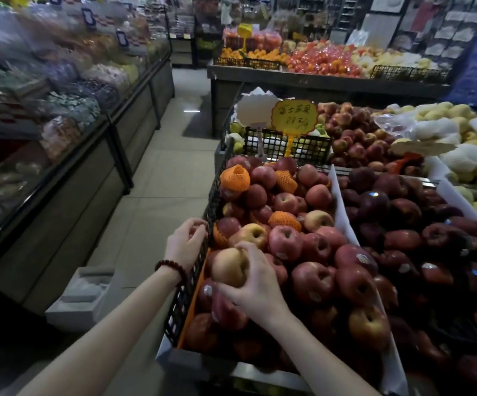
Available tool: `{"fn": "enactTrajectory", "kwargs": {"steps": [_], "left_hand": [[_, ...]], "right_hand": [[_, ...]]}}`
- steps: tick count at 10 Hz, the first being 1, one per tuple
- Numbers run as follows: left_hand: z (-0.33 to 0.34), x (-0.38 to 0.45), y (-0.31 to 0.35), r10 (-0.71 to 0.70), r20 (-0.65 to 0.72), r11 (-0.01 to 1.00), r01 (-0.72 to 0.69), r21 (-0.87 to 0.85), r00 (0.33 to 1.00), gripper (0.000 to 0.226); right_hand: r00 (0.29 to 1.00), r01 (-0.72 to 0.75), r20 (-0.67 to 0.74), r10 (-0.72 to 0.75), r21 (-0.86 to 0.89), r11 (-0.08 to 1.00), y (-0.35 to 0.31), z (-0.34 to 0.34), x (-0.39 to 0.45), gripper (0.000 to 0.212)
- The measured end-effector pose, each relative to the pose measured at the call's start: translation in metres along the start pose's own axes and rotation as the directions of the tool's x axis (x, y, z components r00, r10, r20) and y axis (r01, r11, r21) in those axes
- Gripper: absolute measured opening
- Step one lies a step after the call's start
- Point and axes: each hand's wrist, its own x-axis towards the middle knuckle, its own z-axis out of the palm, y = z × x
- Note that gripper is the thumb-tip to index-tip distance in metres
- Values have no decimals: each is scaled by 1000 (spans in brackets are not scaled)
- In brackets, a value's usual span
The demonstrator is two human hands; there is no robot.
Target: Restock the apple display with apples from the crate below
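Observation:
The apple display (203, 212) is a black mesh-walled bin heaped with red apples (311, 247), a few in orange foam nets (235, 178). My right hand (255, 287) reaches over the near left part of the heap and grips a pale yellow-red apple (228, 270), which rests on the pile. My left hand (184, 242), with a bead bracelet at the wrist, is curled at the bin's left mesh wall around what looks like a small red apple (196, 232). No crate below the display shows.
Dark red apples (403, 224) fill the bin to the right behind a white divider. A yellow price sign (294, 115) stands at the back of the bin. White foam boxes (82, 295) sit on the aisle floor at the left, beside glass-fronted counters (68, 155).

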Motion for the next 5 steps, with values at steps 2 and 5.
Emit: {"fn": "enactTrajectory", "kwargs": {"steps": [2,5], "left_hand": [[-22,-15,-21,10,-38,998,-13,-63,999,25],[-25,-22,-33,-10,-59,1000,10,-2,998,22]], "right_hand": [[993,-8,112,33,-222,975,12,63,50,77],[975,89,223,22,-477,875,21,90,53,84]]}}
